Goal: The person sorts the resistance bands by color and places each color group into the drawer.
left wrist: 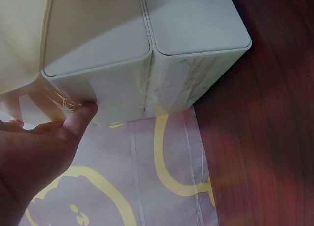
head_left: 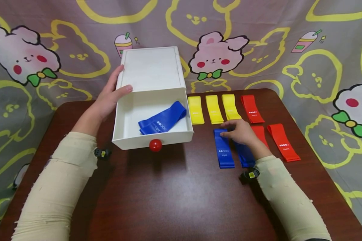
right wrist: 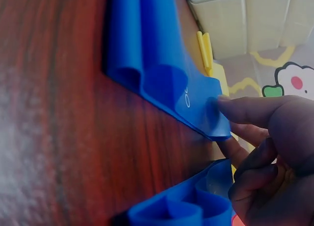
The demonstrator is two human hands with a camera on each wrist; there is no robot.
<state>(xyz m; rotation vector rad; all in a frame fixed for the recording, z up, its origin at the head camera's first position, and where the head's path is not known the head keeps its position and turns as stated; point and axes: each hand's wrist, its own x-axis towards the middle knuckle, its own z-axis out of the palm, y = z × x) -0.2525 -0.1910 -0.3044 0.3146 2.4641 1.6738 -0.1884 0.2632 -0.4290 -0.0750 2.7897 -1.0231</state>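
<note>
A white drawer unit (head_left: 151, 68) has its top drawer (head_left: 129, 142) pulled out, showing a red ball knob (head_left: 155, 145). Inside lies a folded blue resistance band (head_left: 163, 120) marked "Light". My left hand (head_left: 107, 97) rests on the unit's left side, thumb at the top's front edge and fingers extended along the side. With thumb and finger, my right hand (head_left: 239, 132) pinches the far end of another blue resistance band (right wrist: 196, 96) on the table. A further blue resistance band (head_left: 244, 154) lies just right of it, partly hidden by the hand.
Three yellow resistance bands (head_left: 196, 110) are lined up right of the unit. Three red resistance bands (head_left: 284, 142) lie farther right, one partly behind my right hand. A patterned cloth (head_left: 259, 20) hangs behind the brown table (head_left: 169, 201). Stacked lower drawers (left wrist: 196, 20) show in the left wrist view.
</note>
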